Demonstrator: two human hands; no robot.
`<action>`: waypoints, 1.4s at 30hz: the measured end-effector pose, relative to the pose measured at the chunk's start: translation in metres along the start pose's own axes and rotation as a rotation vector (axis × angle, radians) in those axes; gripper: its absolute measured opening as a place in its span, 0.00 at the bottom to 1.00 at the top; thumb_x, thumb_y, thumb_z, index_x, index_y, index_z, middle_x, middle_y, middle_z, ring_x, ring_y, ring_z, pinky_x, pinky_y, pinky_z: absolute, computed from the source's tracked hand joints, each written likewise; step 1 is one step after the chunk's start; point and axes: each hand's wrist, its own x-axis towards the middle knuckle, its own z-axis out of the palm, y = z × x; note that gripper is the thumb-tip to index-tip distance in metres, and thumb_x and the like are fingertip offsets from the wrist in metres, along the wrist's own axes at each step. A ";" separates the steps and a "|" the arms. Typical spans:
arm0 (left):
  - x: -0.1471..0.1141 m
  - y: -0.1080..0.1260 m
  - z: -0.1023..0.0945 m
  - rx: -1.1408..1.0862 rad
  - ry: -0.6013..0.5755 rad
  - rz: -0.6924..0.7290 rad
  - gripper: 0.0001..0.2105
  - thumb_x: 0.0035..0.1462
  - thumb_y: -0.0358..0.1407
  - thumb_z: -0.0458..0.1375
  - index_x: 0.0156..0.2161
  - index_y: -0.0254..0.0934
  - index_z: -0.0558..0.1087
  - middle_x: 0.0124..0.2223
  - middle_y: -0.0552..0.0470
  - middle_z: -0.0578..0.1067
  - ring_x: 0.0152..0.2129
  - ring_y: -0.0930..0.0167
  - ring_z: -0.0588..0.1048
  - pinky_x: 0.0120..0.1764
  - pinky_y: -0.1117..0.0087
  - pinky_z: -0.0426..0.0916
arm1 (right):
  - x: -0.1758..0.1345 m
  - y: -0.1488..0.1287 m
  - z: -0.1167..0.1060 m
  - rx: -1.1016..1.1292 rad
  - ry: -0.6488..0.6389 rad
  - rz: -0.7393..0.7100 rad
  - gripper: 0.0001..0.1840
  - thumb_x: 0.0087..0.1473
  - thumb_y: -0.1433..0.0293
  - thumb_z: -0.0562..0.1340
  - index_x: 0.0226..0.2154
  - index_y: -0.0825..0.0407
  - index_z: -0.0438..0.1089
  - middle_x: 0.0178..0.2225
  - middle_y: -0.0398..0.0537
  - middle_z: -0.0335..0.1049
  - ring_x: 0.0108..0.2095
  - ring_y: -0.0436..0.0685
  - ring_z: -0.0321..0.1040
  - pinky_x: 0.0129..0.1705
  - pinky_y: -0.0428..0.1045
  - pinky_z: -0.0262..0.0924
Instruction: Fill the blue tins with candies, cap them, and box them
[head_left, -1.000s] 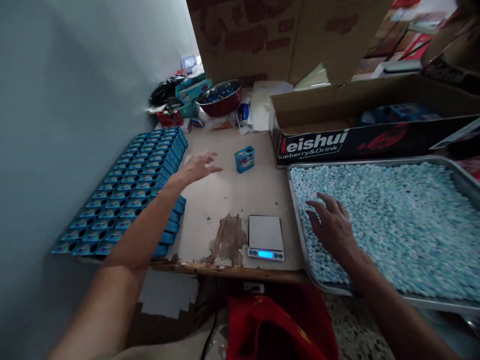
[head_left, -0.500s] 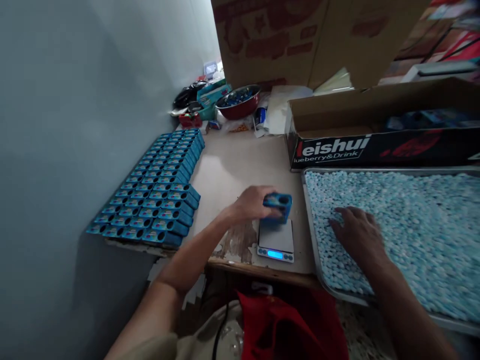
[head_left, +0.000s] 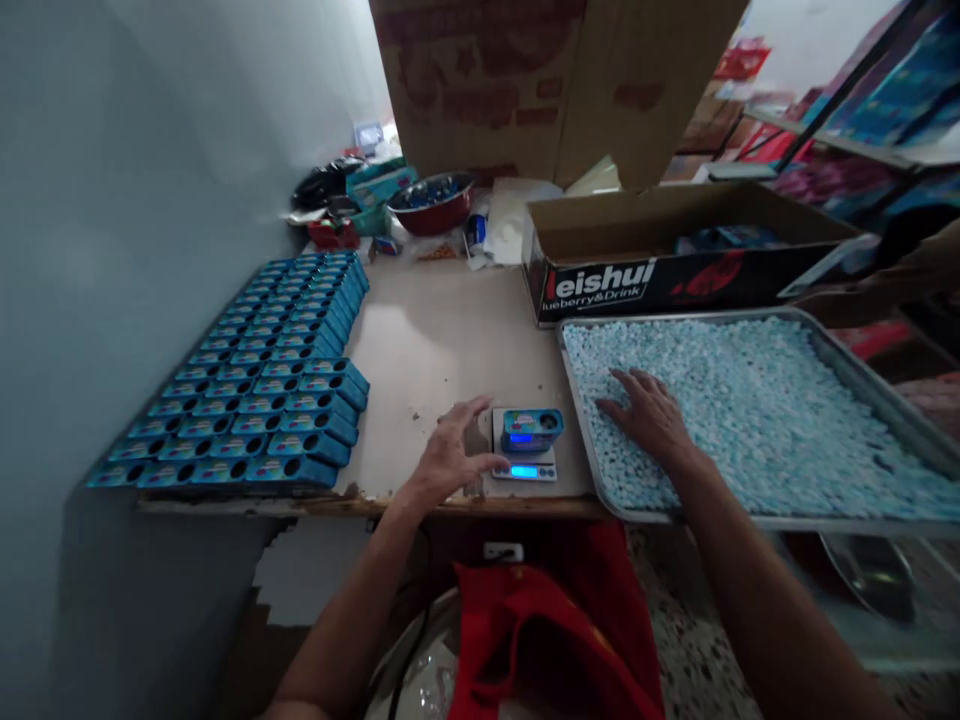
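A blue box (head_left: pixel 529 430) with a round hole in its top rests on a small digital scale (head_left: pixel 547 470) whose display is lit. Just left of the scale is my left hand (head_left: pixel 448 455), thumb and fingers spread apart and holding nothing; its thumb tip reaches the scale's edge. My right hand (head_left: pixel 646 412) lies over pale blue and white pellets (head_left: pixel 735 410) near the left side of a metal tray (head_left: pixel 581 420), fingers spread. Rows of similar blue boxes (head_left: pixel 262 390) stand packed at the table's left.
Behind the tray stands an open cardboard box (head_left: pixel 600 285) with blue items inside. A red bowl (head_left: pixel 431 215) of small blue pieces sits at the back beside a blue can (head_left: pixel 475 232). The wall (head_left: pixel 135 250) borders the left side. A red bag (head_left: pixel 555 620) hangs below the table's front edge.
My left hand has set the blue box down on the scale, let go and drawn back left. My right hand remains over the pellets. The view has shifted to the right.
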 end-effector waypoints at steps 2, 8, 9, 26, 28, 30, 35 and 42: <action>-0.017 -0.014 -0.005 -0.049 0.100 -0.083 0.38 0.55 0.43 0.80 0.69 0.45 0.75 0.67 0.40 0.79 0.64 0.53 0.79 0.69 0.45 0.72 | 0.001 -0.012 -0.010 -0.091 -0.147 0.014 0.30 0.74 0.55 0.59 0.70 0.51 0.70 0.70 0.66 0.69 0.69 0.79 0.65 0.66 0.72 0.63; -0.058 -0.039 -0.012 0.137 0.283 -0.097 0.23 0.65 0.50 0.72 0.59 0.42 0.81 0.57 0.41 0.85 0.57 0.55 0.83 0.62 0.49 0.77 | 0.008 -0.038 -0.033 -0.132 -0.282 0.137 0.16 0.74 0.61 0.60 0.54 0.53 0.76 0.57 0.68 0.76 0.57 0.75 0.74 0.56 0.62 0.66; -0.061 -0.041 -0.014 0.196 0.297 -0.054 0.22 0.66 0.52 0.71 0.58 0.42 0.82 0.56 0.41 0.85 0.56 0.55 0.83 0.62 0.50 0.77 | 0.008 -0.038 -0.034 -0.108 -0.282 0.154 0.13 0.74 0.63 0.60 0.52 0.53 0.76 0.55 0.66 0.78 0.55 0.73 0.75 0.55 0.60 0.66; -0.050 -0.048 -0.001 0.438 0.298 0.073 0.08 0.68 0.40 0.68 0.49 0.42 0.85 0.48 0.46 0.87 0.49 0.60 0.84 0.56 0.60 0.77 | 0.010 0.002 -0.038 0.005 -0.057 0.337 0.14 0.56 0.72 0.64 0.43 0.52 0.82 0.46 0.61 0.85 0.50 0.72 0.80 0.56 0.64 0.71; -0.050 -0.047 0.000 0.429 0.319 0.054 0.07 0.67 0.39 0.68 0.48 0.42 0.85 0.47 0.47 0.87 0.47 0.60 0.84 0.54 0.61 0.77 | 0.010 0.002 -0.038 -0.004 -0.062 0.322 0.15 0.59 0.72 0.62 0.45 0.53 0.82 0.47 0.63 0.84 0.51 0.73 0.80 0.57 0.64 0.70; -0.050 -0.047 0.001 0.429 0.339 0.037 0.06 0.67 0.37 0.68 0.46 0.42 0.85 0.46 0.48 0.87 0.46 0.61 0.84 0.53 0.61 0.77 | 0.009 0.002 -0.039 0.004 -0.062 0.301 0.14 0.62 0.71 0.61 0.45 0.51 0.82 0.48 0.63 0.84 0.52 0.73 0.79 0.58 0.65 0.69; -0.052 -0.047 0.006 0.483 0.354 0.039 0.04 0.66 0.36 0.69 0.44 0.42 0.84 0.44 0.48 0.86 0.45 0.60 0.84 0.52 0.61 0.76 | 0.008 -0.005 -0.047 0.038 -0.088 0.298 0.11 0.61 0.72 0.65 0.43 0.51 0.82 0.47 0.62 0.85 0.50 0.70 0.79 0.58 0.62 0.69; -0.053 -0.045 0.014 0.567 0.329 0.000 0.02 0.67 0.34 0.68 0.43 0.41 0.83 0.42 0.46 0.85 0.44 0.59 0.81 0.52 0.60 0.74 | 0.008 -0.013 -0.053 0.295 -0.049 0.376 0.02 0.54 0.71 0.71 0.33 0.48 0.82 0.32 0.51 0.82 0.37 0.63 0.78 0.47 0.56 0.70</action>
